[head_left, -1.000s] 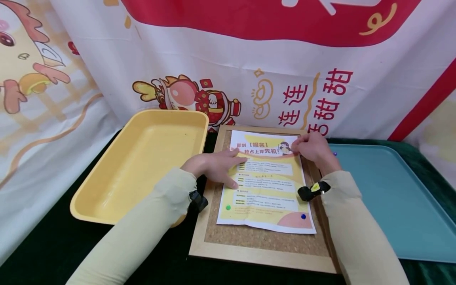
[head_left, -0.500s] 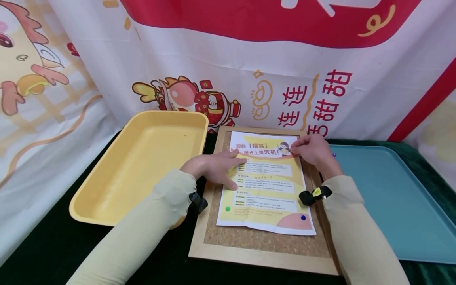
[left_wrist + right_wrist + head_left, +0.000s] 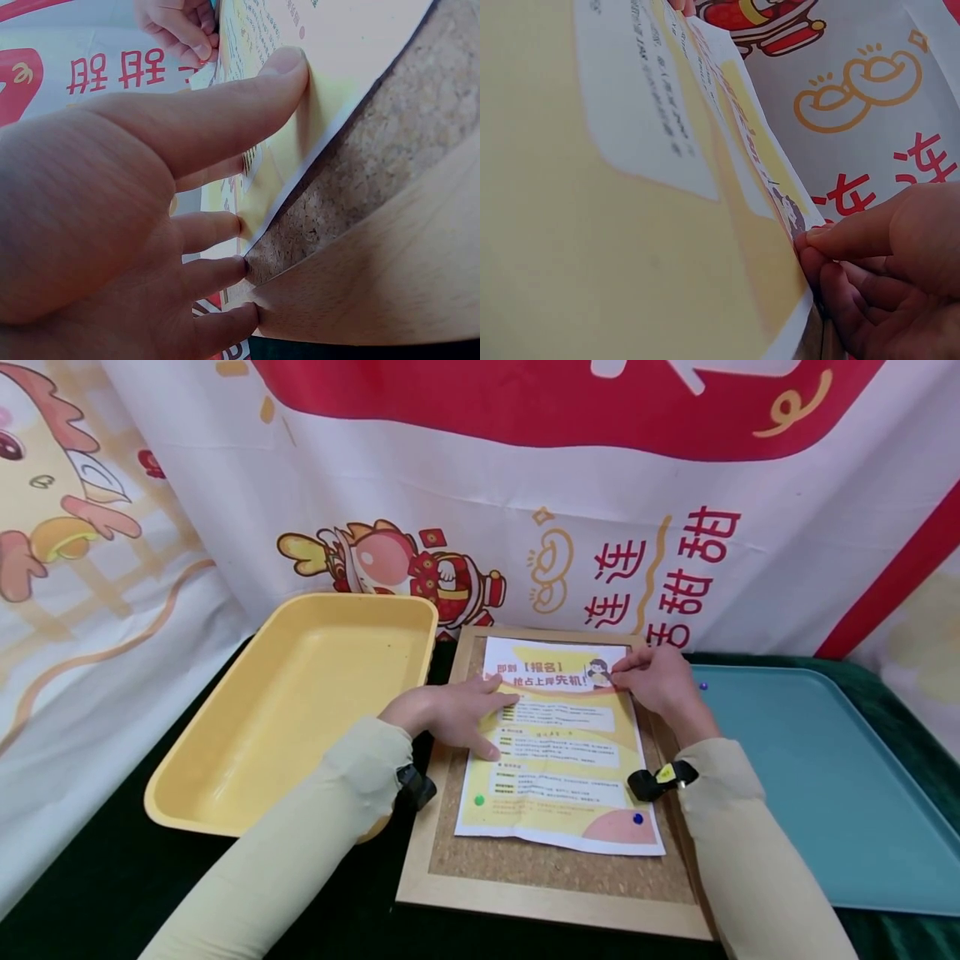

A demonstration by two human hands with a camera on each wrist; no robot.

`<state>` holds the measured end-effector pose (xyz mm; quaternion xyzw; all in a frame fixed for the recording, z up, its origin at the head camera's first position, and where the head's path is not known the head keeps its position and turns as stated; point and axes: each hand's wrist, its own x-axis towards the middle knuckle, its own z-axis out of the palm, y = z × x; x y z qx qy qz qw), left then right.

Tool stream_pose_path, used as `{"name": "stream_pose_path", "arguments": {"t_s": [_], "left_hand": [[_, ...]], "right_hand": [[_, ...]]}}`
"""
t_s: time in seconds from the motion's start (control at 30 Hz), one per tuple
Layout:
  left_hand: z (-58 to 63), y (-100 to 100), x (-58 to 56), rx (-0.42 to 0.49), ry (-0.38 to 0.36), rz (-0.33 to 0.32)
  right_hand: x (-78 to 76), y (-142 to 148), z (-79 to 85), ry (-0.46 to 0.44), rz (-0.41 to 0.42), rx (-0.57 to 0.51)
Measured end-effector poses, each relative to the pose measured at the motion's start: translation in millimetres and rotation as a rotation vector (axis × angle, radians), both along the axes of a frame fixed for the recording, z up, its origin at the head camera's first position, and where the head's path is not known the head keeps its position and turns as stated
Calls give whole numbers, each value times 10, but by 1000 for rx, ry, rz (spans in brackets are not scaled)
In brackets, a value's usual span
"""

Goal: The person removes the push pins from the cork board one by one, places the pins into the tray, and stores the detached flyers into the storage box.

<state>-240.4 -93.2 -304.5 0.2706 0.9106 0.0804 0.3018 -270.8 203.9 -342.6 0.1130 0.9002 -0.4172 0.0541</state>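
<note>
A yellow-and-white printed poster (image 3: pixel 555 752) lies on a wood-framed cork board (image 3: pixel 517 860). A green pushpin (image 3: pixel 479 800) is at its lower left and a blue pushpin (image 3: pixel 638 818) at its lower right. My left hand (image 3: pixel 459 713) rests spread on the poster's left side. In the left wrist view its thumb (image 3: pixel 277 82) lies over the paper and a fingertip touches the frame. My right hand (image 3: pixel 660 683) has thumb and forefinger pinched together at the poster's upper right edge. The right wrist view shows these fingertips (image 3: pixel 821 234) against the paper; whatever small thing they pinch is hidden.
A yellow tray (image 3: pixel 300 610) stands left of the board, close to my left forearm. On the right lies a blue tray (image 3: pixel 817 793), with a purple-blue pushpin (image 3: pixel 703 686) near its left edge. A printed cloth (image 3: pixel 465 468) hangs behind; dark green cloth (image 3: pixel 97 893) covers the table.
My right wrist has dropped slightly and shifted a little, while its fingertips stay at the same edge. The left hand, poster and pins look unmoved.
</note>
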Motion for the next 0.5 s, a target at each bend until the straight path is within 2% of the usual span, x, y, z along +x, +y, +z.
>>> {"name": "stream_pose_path", "arguments": {"t_s": [0.5], "left_hand": [[22, 3, 0, 2, -4, -7]], "right_hand": [[-2, 30, -46, 25, -42, -80]]}}
